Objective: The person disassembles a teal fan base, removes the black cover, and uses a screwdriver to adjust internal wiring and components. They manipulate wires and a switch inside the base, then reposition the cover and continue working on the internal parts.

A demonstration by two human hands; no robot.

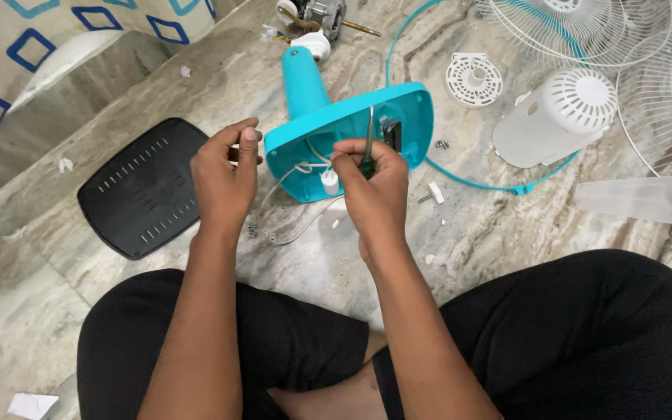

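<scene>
We've got the left hand [225, 176] clamped on the turquoise fan base [349, 138] to steady it; right hand [372, 185] grips the screwdriver [368, 145] upright inside it.

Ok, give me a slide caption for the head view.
Left hand steadies turquoise fan base; right hand holds screwdriver inside it.

Turquoise fan base [328, 124] at centre. Matte black slotted plate [143, 187] at left. White motor cover [558, 117] and white grilles [585, 27] at upper right. Grey-veined marble floor [507, 225]. Cream cloth [56, 35] with blue diamond outlines at upper left. Green-handled screwdriver [368, 152].
</scene>
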